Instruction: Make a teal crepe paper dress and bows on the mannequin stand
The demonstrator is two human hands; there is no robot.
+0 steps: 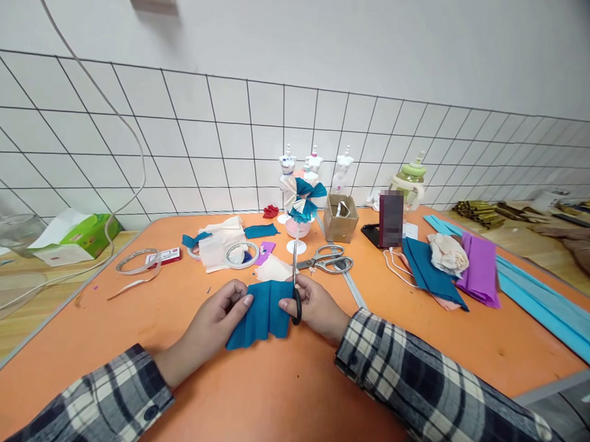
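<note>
A folded, pleated piece of teal crepe paper is held just above the orange table. My left hand pinches its left edge between thumb and fingers. My right hand grips black-handled scissors whose blades point up and away at the paper's right edge; its thumb also rests on the paper.
Large silver scissors, tape rolls, a small cardboard box, white mannequin stands with a teal paper bow, teal and purple paper sheets, a green tissue box and a green-lidded bottle lie beyond.
</note>
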